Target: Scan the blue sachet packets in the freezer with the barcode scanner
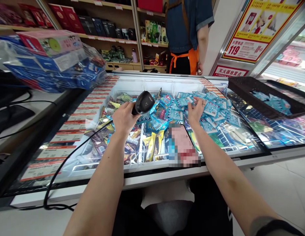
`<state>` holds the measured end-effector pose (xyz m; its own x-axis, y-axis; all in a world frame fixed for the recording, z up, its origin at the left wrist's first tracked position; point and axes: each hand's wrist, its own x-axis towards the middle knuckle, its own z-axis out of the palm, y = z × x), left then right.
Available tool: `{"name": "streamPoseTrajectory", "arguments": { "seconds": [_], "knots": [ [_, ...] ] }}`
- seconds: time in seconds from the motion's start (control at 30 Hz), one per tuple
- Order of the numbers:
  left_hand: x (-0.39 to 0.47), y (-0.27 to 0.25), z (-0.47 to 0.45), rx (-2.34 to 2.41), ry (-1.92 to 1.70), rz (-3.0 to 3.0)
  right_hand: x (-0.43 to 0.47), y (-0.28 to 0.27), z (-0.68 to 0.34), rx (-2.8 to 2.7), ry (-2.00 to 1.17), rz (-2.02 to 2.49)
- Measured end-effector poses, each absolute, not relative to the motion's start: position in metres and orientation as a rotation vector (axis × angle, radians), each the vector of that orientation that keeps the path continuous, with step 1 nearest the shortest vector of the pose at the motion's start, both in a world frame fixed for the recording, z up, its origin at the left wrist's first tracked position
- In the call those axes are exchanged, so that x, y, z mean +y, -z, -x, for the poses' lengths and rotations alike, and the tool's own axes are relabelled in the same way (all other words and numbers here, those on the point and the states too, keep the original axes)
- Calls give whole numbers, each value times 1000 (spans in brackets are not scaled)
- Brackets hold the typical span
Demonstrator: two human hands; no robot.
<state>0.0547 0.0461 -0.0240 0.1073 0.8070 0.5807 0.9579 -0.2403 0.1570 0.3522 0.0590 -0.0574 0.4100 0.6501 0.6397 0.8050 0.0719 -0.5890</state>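
Observation:
My left hand point(124, 119) is wrapped round the handle of a black barcode scanner point(144, 102), its head tilted over the chest freezer. From the scanner a black cable point(76, 150) runs down to the left. My right hand point(197, 109) lies over a spread of small blue packets point(213, 108) on the freezer's glass top, thumb and fingers apart and touching them. Whether a packet is between the fingertips is hard to see. Nearer me, by my right wrist, a pink phone-shaped item point(182, 141) lies partly blurred out.
Ice-cream packs point(153, 146) show through the glass. A dark basket point(268, 98) at the right contains more blue packets. Boxes in a plastic bag point(59, 62) stand at the left. Behind the freezer is a person in an orange apron point(183, 60), before stocked shelves point(110, 39).

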Motion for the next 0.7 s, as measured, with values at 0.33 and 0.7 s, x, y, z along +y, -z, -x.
{"name": "streamPoseTrajectory", "arguments": {
  "seconds": [0.33, 0.7],
  "knots": [
    [48, 23, -49, -1774, 843, 2087, 52, 53, -340, -2047, 202, 1645],
    [49, 25, -49, -1786, 819, 2116, 62, 52, -353, -2009, 232, 1733]
  ]
}}
